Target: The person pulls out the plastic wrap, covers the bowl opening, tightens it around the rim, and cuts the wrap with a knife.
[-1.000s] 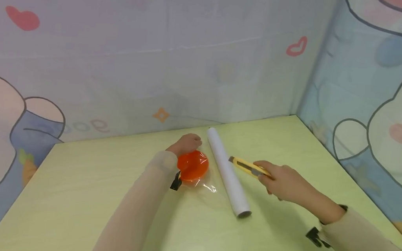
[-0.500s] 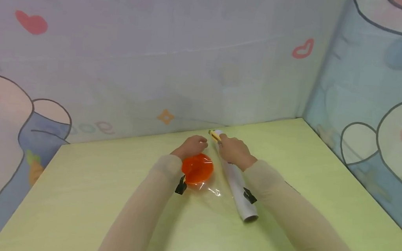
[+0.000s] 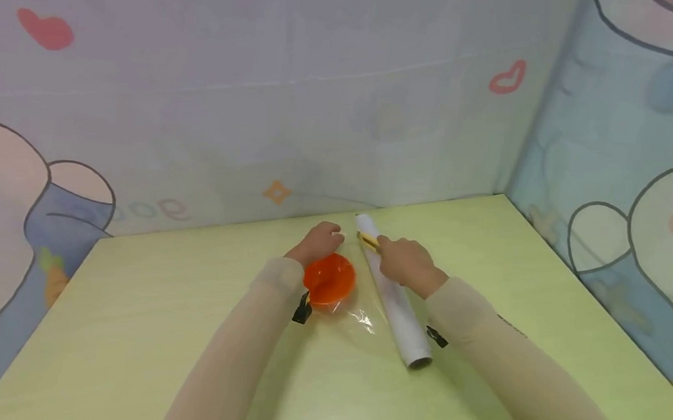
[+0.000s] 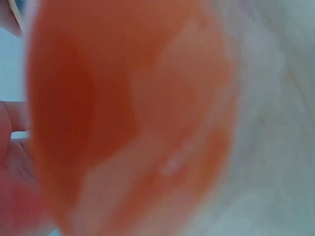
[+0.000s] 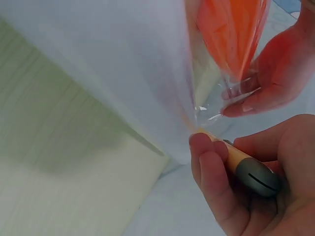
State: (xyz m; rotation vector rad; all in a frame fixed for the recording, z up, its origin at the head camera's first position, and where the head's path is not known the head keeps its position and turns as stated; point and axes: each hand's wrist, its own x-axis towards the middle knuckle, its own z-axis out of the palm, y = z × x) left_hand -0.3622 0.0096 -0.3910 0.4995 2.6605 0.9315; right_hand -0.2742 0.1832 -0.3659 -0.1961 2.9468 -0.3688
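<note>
My right hand (image 3: pixel 408 263) grips a yellow utility knife (image 3: pixel 368 241) against the far part of a white roll of clear plastic film (image 3: pixel 396 304). In the right wrist view the knife's dark end (image 5: pixel 257 177) sits in the curled fingers, and its tip meets the roll's edge. A clear film sheet (image 3: pixel 361 319) stretches left from the roll over an orange bowl (image 3: pixel 329 280). Beyond the bowl, my left hand (image 3: pixel 319 241) pinches the film between thumb and fingers, as the right wrist view shows. The bowl, blurred, fills most of the left wrist view.
All of this lies on a pale yellow-green table (image 3: pixel 156 314). Cloth walls with cartoon prints (image 3: pixel 345 105) stand along the back and the right side, close behind the roll's far end.
From the right, my right hand brought the knife over to the roll's far end, then drew it slightly back toward me along the roll. The left hand stays by the bowl.
</note>
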